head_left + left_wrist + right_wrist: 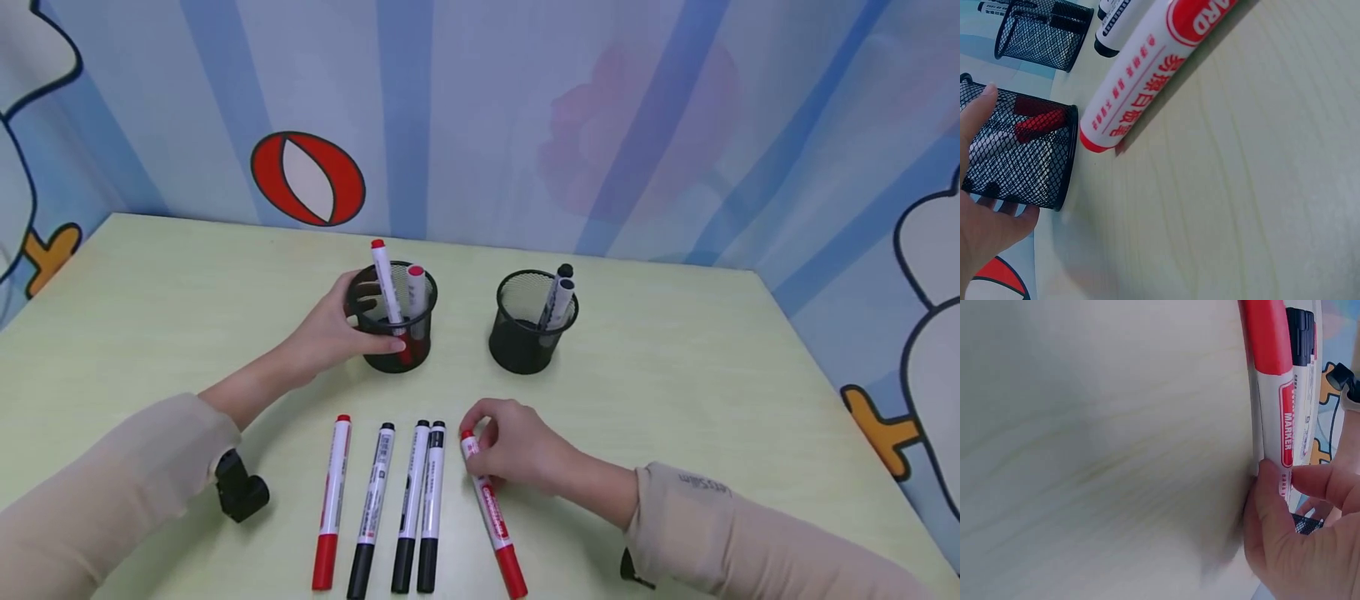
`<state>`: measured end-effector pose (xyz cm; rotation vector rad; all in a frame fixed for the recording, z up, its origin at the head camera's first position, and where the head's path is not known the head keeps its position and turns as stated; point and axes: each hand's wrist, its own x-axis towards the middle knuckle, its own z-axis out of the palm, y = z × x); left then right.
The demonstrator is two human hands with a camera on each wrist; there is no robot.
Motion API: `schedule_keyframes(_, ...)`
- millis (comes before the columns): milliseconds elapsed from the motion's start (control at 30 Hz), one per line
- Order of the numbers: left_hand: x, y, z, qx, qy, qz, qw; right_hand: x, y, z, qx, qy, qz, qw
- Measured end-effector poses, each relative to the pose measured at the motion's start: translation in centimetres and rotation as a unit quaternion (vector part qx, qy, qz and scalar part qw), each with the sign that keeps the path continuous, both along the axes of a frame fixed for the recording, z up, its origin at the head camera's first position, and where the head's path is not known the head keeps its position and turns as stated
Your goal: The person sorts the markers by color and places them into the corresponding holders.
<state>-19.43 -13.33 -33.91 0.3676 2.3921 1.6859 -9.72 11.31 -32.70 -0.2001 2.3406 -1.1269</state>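
Observation:
With thumb and fingers round its sides, my left hand grips a black mesh pen cup. Two red markers stand in that cup, their red ends showing through the mesh in the left wrist view. At the front right, my right hand pinches a red-capped whiteboard marker near its upper end. In the right wrist view the thumb and a finger lie on either side of the white barrel. The red cap of this marker points toward the near edge.
A second mesh cup with two black markers stands to the right. Between the forearms lie a red marker and several black ones, including a black marker beside it. A printed curtain hangs behind the table.

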Motion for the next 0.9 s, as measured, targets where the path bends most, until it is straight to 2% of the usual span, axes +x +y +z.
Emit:
schedule_keyframes(233, -0.3, 0.3, 0.2, -0.011, -0.001, -0.001, 0.9999, -0.4, 0.6, 0.6, -0.054, -0.015, -0.013, 0.9983)
schedule_keyframes(467, -0.2, 0.2, 0.0, -0.014, -0.006, 0.001, 0.9999, -0.8, 0.9, 1.7, -0.110, -0.006, -0.019, 0.9937)
schedule_keyframes(600, -0.2, 0.2, -0.1, -0.012, -0.011, -0.001, 0.9999, -1.2, 1.2, 2.5, -0.146, 0.010, -0.016, 0.9891)
schedule_keyframes(767, -0.3, 0.2, -0.1, -0.009, -0.013, -0.002, 0.9999, -1.8, 1.6, 3.7, -0.181, 0.054, 0.003, 0.9821)
schedule_keyframes(900, -0.2, 0.2, -0.1, -0.007, -0.013, -0.003, 0.9999, -2.3, 1.7, 4.8, -0.204, 0.085, -0.009, 0.9752)
